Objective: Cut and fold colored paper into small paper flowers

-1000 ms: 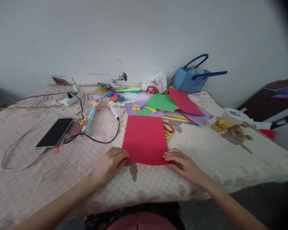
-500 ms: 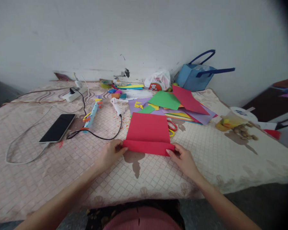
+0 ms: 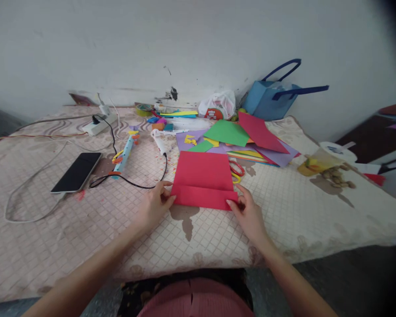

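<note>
Head view: red paper (image 3: 203,170) bears a flap (image 3: 201,197) running left-right.

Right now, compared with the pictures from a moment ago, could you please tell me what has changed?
The near edge of the red sheet has been turned up and away from the person, so a folded strip now lies across its near part. The left hand and right hand stay at its near corners. The phone and blue bag stayed put.
</note>
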`<state>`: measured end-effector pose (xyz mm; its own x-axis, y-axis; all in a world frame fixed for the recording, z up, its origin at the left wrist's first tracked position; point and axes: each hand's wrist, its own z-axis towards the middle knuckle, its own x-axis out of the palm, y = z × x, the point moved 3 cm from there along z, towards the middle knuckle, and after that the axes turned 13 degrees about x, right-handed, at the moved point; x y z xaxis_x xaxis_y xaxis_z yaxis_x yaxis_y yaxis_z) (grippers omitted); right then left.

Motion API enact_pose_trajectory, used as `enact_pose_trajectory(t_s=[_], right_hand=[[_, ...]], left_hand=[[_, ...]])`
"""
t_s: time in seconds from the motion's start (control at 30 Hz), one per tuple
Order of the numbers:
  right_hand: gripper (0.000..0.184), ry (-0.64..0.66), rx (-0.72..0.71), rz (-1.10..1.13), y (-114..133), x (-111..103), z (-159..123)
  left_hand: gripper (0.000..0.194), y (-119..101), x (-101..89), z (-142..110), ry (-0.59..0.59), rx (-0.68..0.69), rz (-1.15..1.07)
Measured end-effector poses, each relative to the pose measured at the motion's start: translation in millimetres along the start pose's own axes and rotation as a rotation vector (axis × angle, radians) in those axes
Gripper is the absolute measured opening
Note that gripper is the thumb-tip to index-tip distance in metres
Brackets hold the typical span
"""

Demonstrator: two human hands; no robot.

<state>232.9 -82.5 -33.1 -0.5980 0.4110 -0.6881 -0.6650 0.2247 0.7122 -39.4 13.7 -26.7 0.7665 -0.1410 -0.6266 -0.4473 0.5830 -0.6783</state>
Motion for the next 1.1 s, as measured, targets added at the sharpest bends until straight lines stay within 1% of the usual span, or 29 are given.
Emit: enact_pose_trajectory(t_s=[0.1,0.2,0.3,0.43,0.63,0.73,0.87,0.97,1.1], right_hand=[[0.05,-0.033,-0.016,-0.06,-1.9,1.2,0.8],[0.051,-0.052,-0.023,-0.109,-3.1,2.5,1.8],[0.05,-0.043,-0.036,-0.128,-2.6,3.4,2.0],[0.048,-0.032,-0.034,-0.143,-0.3,2.8,1.3],[0.047,-0.066,-0.044,-0.201,0.1,3.0,-0.3],[0.047,-0.084,-0.043,-0.231,-0.8,3.5,-1.0],[0.047,-0.074,-0.031,-0.247,-0.6,3.3,-1.5],[0.047,-0.072,-0.008,-0.242,-0.9,2.8,-1.2],[0.046,-0.079,-0.015,-0.276,-0.8,3.2,-0.4]], left_hand=[[0.028,-3.2,0.2,-1.9,-0.007,-0.003,0.006],[0.034,-5.9,0.9,-4.1,-0.032,-0.016,0.01],[0.038,-6.4,2.6,-5.5,-0.053,-0.011,0.01],[0.037,-4.8,4.5,-5.6,-0.067,0.007,0.001],[0.037,-5.7,5.9,-5.1,-0.061,0.026,0.098],[0.034,-7.7,6.2,-4.0,-0.041,0.064,0.158],[0.029,-11.1,5.5,-2.1,-0.008,0.123,0.215],[0.028,-13.4,4.3,-1.6,-0.002,0.133,0.232],[0.028,-15.6,4.4,-1.8,0.045,0.128,0.288]])
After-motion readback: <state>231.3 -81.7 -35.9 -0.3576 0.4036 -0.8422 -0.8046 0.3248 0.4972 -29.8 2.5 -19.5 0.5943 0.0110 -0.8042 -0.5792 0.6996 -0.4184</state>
